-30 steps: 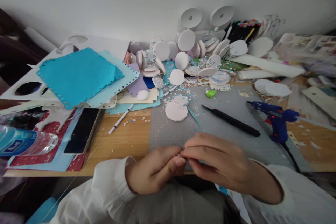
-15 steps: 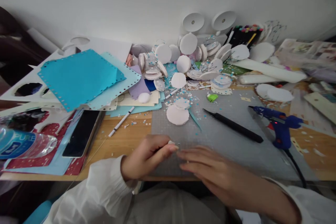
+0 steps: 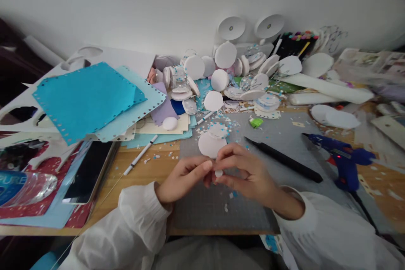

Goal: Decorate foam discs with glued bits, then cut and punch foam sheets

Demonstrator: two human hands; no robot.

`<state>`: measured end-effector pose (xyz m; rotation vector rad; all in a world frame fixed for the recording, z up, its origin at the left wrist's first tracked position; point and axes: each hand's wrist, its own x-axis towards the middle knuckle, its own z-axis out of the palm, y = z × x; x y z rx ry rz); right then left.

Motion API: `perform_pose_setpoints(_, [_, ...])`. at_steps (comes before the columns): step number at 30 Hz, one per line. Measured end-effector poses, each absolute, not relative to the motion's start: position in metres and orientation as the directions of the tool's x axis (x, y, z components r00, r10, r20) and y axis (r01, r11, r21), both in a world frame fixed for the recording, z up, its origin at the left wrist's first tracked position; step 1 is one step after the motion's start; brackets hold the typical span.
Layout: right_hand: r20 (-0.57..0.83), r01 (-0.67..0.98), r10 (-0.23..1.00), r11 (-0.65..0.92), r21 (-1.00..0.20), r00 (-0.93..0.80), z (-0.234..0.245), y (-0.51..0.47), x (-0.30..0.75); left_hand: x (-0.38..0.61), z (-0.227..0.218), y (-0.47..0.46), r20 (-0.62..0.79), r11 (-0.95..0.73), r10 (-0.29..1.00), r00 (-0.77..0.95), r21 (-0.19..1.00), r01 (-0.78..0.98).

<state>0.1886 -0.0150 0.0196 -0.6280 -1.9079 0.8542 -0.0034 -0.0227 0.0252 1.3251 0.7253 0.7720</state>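
My left hand (image 3: 189,177) and my right hand (image 3: 245,173) meet over the front of the grey cutting mat (image 3: 202,215). Between the right thumb and fingers sits a small white piece (image 3: 218,173), too small to name. The left thumb and forefinger are pinched beside it, and what they hold is hidden. Just beyond my hands lies a white paper disc (image 3: 209,145), with a smaller disc (image 3: 217,130) edged in blue bits overlapping it. Small paper scraps (image 3: 233,194) lie on the mat below my fingers.
A black pen-like tool (image 3: 287,161) and a blue glue gun (image 3: 344,156) lie on the right. White discs (image 3: 225,55) are heaped at the back. Blue sheets (image 3: 91,97), a white pen (image 3: 140,155), a phone (image 3: 87,173) and a water bottle (image 3: 25,187) lie to the left.
My right hand has come in from the right, its fingers changing from stretched out to pinched around the small white piece. The left hand stays near the same spot. The view has shifted slightly.
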Motion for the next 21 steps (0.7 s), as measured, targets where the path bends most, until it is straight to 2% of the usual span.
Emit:
perform_pose_setpoints(4, [0.497, 0.082, 0.779, 0.564, -0.822, -0.382, 0.007, -0.020, 0.187, -0.002, 0.005, -0.022, -0.077, 0.303, 0.830, 0.552, 0.894, -0.331])
perform_pose_setpoints(6, [0.476, 0.102, 0.798, 0.544, -0.833, -0.370, 0.006, -0.022, 0.186, -0.001, 0.000, -0.023, -0.094, 0.358, 0.826, 0.557, 0.849, -0.388])
perform_pose_setpoints(11, [0.435, 0.157, 0.823, 0.515, -0.843, -0.365, 0.009, -0.025, 0.184, 0.000, 0.002, -0.023, -0.164, 0.397, 0.843, 0.512, 0.831, -0.389])
perform_pose_setpoints(16, [0.474, 0.234, 0.815, 0.559, -0.795, -0.334, 0.014, -0.025, 0.186, -0.002, 0.003, -0.020, -0.179, 0.329, 0.904, 0.389, 0.873, -0.362])
perform_pose_setpoints(21, [0.425, 0.279, 0.842, 0.518, -0.808, -0.332, 0.015, -0.024, 0.185, 0.000, -0.001, -0.019, -0.226, 0.353, 0.904, 0.363, 0.873, -0.337])
